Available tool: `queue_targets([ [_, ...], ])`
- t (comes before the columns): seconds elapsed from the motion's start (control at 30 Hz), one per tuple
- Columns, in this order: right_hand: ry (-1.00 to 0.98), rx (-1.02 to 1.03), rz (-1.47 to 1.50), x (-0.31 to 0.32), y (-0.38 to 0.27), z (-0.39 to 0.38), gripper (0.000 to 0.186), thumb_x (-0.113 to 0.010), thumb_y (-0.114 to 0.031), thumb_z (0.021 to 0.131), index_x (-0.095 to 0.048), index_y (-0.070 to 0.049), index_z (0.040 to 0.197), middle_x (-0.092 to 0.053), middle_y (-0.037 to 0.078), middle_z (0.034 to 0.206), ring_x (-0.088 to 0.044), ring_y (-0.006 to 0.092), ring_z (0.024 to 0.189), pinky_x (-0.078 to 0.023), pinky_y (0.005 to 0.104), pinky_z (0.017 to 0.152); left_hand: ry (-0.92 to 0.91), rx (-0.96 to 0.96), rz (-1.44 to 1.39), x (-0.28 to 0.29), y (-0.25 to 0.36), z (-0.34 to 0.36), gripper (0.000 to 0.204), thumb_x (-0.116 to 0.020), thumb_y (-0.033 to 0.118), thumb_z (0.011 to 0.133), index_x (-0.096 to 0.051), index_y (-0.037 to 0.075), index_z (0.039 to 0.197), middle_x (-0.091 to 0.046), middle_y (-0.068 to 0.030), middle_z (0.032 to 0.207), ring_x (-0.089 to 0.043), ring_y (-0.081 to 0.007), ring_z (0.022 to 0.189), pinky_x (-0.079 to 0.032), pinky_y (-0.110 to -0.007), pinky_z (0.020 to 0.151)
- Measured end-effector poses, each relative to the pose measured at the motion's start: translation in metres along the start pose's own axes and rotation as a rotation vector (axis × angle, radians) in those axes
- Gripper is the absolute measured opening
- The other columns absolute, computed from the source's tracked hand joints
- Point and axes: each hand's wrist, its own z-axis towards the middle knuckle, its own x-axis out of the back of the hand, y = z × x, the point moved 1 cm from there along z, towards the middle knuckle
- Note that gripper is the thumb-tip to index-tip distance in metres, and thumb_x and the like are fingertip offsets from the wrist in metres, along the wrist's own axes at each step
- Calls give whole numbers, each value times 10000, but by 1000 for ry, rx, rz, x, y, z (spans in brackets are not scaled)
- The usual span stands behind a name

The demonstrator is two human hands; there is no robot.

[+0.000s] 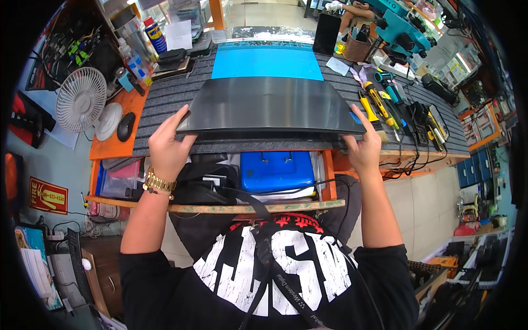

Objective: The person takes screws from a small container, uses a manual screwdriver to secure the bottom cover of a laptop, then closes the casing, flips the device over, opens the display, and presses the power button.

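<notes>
A closed, dark laptop (269,103) with a brushed-metal look is held level between my two hands, close to the bench's front edge. My left hand (169,135) grips its left end, thumb at the near edge and fingers along the side. At the opposite end my right hand (364,143) grips it the same way, next to a small blue sticker (356,119). Beyond the laptop lies a bright blue work mat (264,61), partly covered by it. The laptop's underside is hidden.
Below the bench edge, an open drawer (264,207) holds a blue case (275,171) and black items. A white fan (81,99) and black mouse (126,126) stand left. Screwdrivers (379,102), cables and a teal microscope (399,30) are to the right.
</notes>
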Motion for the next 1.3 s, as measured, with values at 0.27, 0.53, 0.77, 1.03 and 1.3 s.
queue_targets([
  [0.27, -139, 79, -141, 10, -3, -16, 840, -968, -19, 824, -635, 12, 1595, -755, 249, 1395, -714, 434, 1290, -581, 481, 1101, -149, 72, 19, 2, 18, -17, 666, -934, 37, 835, -744, 11, 1473, -812, -222, 1336, -802, -389, 1212, -645, -435, 1034],
  [0.53, -225, 37, -206, -4, 3, -43, 932, -968, -30, 804, -561, 50, 1639, -683, 264, 1548, -614, 453, 1495, -413, 580, 1341, -343, 155, 98, -5, 43, -33, 911, -1061, 331, 750, -684, 19, 1518, -649, -293, 1565, -676, -496, 1387, -579, -532, 1143],
  [0.77, -219, 89, -225, -8, 6, -45, 1050, -1022, -114, 734, -546, 46, 1655, -647, 262, 1610, -582, 444, 1539, -372, 587, 1367, -410, -77, 246, -45, 79, -19, 1065, -1055, 510, 711, -629, 142, 1615, -457, -222, 1770, -419, -506, 1641, -315, -734, 1324],
  [1.03, -171, 101, -138, -3, 1, -46, 1271, -1118, -325, 607, -523, 34, 1672, -640, 254, 1630, -612, 437, 1509, -382, 609, 1351, -463, -267, 107, -74, 105, 0, 836, -975, 505, 840, -690, 162, 1547, -570, -139, 1699, -507, -428, 1596, -333, -719, 1324],
  [1.3, -132, 18, -78, -8, 4, -51, 1395, -1126, -282, 598, -407, 7, 1758, -698, 227, 1568, -638, 437, 1480, -412, 576, 1333, -400, -489, 96, -74, 113, 1, 506, -922, 368, 914, -777, 125, 1333, -705, -89, 1492, -628, -359, 1457, -499, -607, 1214],
])
